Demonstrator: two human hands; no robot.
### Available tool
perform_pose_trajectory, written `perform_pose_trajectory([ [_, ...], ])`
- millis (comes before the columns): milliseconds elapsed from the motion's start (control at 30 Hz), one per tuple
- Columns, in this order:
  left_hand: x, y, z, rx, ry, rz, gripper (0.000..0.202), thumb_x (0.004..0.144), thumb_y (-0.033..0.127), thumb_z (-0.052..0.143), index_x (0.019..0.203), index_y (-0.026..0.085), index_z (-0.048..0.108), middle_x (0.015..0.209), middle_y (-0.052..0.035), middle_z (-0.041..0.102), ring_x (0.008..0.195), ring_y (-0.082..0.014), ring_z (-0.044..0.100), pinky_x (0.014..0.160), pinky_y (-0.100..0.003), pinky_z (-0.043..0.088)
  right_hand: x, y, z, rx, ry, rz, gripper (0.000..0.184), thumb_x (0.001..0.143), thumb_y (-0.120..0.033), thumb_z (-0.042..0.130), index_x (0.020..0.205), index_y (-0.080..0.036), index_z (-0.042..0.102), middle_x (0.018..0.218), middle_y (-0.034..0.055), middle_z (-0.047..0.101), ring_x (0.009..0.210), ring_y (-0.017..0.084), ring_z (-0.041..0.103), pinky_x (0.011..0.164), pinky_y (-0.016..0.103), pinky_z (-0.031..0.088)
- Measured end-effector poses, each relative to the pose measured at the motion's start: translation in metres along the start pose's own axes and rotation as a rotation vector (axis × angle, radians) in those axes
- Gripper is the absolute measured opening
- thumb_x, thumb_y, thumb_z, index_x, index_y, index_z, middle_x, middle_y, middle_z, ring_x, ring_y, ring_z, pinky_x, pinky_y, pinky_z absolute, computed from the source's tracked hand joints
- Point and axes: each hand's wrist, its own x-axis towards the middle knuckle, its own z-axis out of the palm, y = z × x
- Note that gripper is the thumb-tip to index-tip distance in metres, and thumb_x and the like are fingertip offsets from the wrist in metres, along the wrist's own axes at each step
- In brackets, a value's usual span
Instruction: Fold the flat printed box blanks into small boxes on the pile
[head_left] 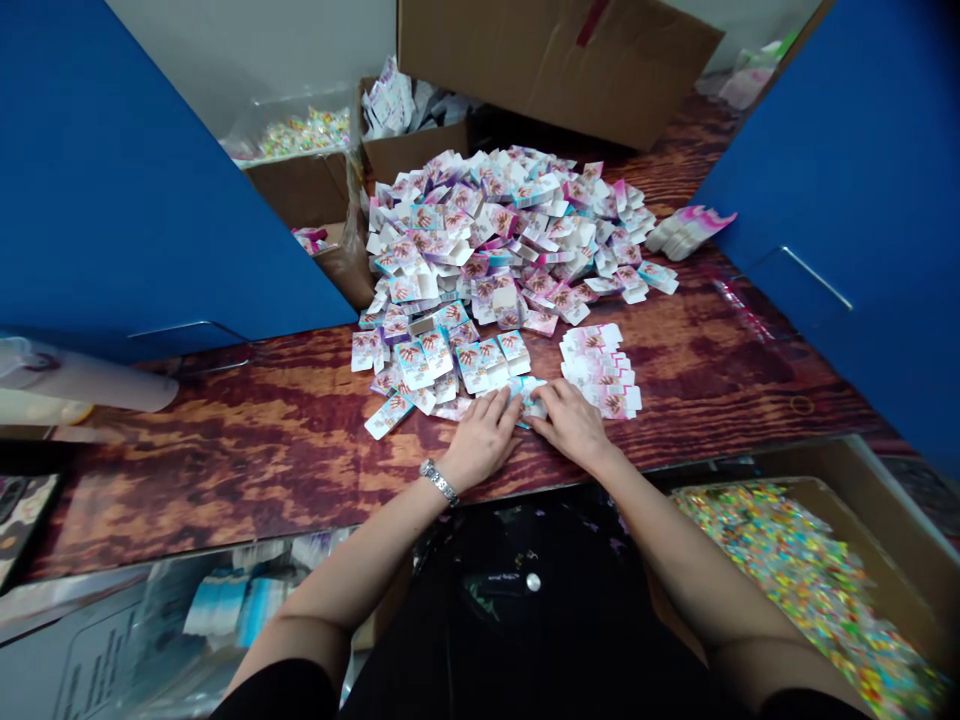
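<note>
From here I look down on the left hand (480, 438) and the right hand (571, 425), both lying palm down with their fingertips nearly meeting, at the near edge of a heap of printed paperboard cartons (487, 235) in white, pink and blue. The fingers of both hands rest on a few loose cartons (529, 398) at the heap's near edge, but I cannot tell whether either hand is gripping one; neither looks widely spread. A metal-link wristwatch (439, 482) sits on the left wrist. Just right of the hands and on the near side of the heap lies a tidy, overlapping row of cartons (600, 372). A smaller bunch of cartons (686, 230) sits off the heap's far right edge. The heap covers a wood-grain table (225, 470), with a blue panel (142, 190) past its left side and another blue panel (847, 220) past its right. Beyond the heap are cardboard boxes (555, 60), while an open box of multicoloured small packets (810, 580) sits on the near right, below the table edge.
</note>
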Motion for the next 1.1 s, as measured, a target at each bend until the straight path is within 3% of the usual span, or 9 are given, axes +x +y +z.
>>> perform_pose_trajectory([
  [333, 0.002, 0.001, -0.001, 0.039, 0.02, 0.008, 0.051, 0.094, 0.03, 0.046, 0.14, 0.008, 0.037, 0.145, -0.0218, 0.039, 0.128, -0.0309, 0.042, 0.105, -0.046, 0.039, -0.007, -0.006, -0.003, -0.029, 0.096, -0.021, 0.013, 0.092, -0.032, 0.053, 0.094, -0.02, 0.058, 0.094, 0.007, 0.061, 0.092, 0.024, 0.052, 0.078, 0.032, 0.038],
  [467, 0.003, 0.002, 0.001, 0.065, 0.005, 0.004, 0.05, 0.094, 0.031, 0.045, 0.139, 0.009, 0.039, 0.144, -0.0214, 0.041, 0.124, -0.0314, 0.045, 0.101, -0.046, 0.043, -0.01, -0.004, 0.003, -0.047, 0.09, -0.034, 0.018, 0.094, -0.034, 0.048, 0.096, -0.021, 0.06, 0.092, 0.0067, 0.063, 0.093, 0.024, 0.053, 0.076, 0.032, 0.037],
  [700, -0.002, 0.001, 0.003, 0.022, 0.023, 0.005, 0.05, 0.095, 0.032, 0.043, 0.138, 0.007, 0.039, 0.142, -0.0224, 0.042, 0.123, -0.0303, 0.046, 0.102, -0.045, 0.043, -0.008, -0.006, 0.002, -0.084, 0.021, 0.006, 0.034, 0.088, -0.049, 0.056, 0.108, -0.022, 0.059, 0.101, 0.009, 0.061, 0.095, 0.026, 0.055, 0.073, 0.033, 0.04],
  [800, 0.0, -0.003, 0.004, -0.007, 0.064, -0.025, 0.053, 0.094, 0.037, 0.045, 0.138, 0.009, 0.039, 0.142, -0.0223, 0.041, 0.13, -0.0334, 0.04, 0.105, -0.051, 0.04, -0.006, -0.006, 0.0, -0.09, -0.004, -0.02, 0.034, 0.087, -0.049, 0.058, 0.108, -0.022, 0.06, 0.105, 0.0098, 0.06, 0.099, 0.027, 0.054, 0.075, 0.034, 0.043],
  [900, 0.006, -0.011, 0.006, -0.035, 0.088, -0.068, 0.057, 0.092, 0.041, 0.048, 0.138, 0.008, 0.039, 0.141, -0.024, 0.041, 0.133, -0.0358, 0.036, 0.106, -0.054, 0.037, -0.001, -0.004, -0.001, -0.06, -0.012, -0.066, 0.043, 0.086, -0.044, 0.06, 0.122, -0.021, 0.055, 0.123, 0.0118, 0.056, 0.108, 0.028, 0.051, 0.082, 0.037, 0.044],
  [1000, 0.012, -0.018, 0.008, -0.028, 0.105, -0.112, 0.06, 0.091, 0.043, 0.05, 0.137, 0.005, 0.039, 0.14, -0.0264, 0.041, 0.133, -0.0365, 0.037, 0.106, -0.055, 0.036, 0.006, -0.002, -0.002, -0.055, -0.053, -0.145, 0.058, 0.087, -0.04, 0.06, 0.137, -0.018, 0.043, 0.138, 0.0135, 0.049, 0.117, 0.03, 0.046, 0.088, 0.04, 0.044],
  [1100, 0.014, -0.019, 0.008, -0.013, 0.092, -0.143, 0.061, 0.091, 0.044, 0.05, 0.137, 0.004, 0.04, 0.14, -0.0264, 0.041, 0.132, -0.0364, 0.04, 0.106, -0.052, 0.038, 0.011, -0.001, -0.005, -0.062, -0.09, -0.2, 0.055, 0.087, -0.041, 0.058, 0.136, -0.017, 0.045, 0.139, 0.0124, 0.049, 0.118, 0.03, 0.045, 0.091, 0.042, 0.044],
])
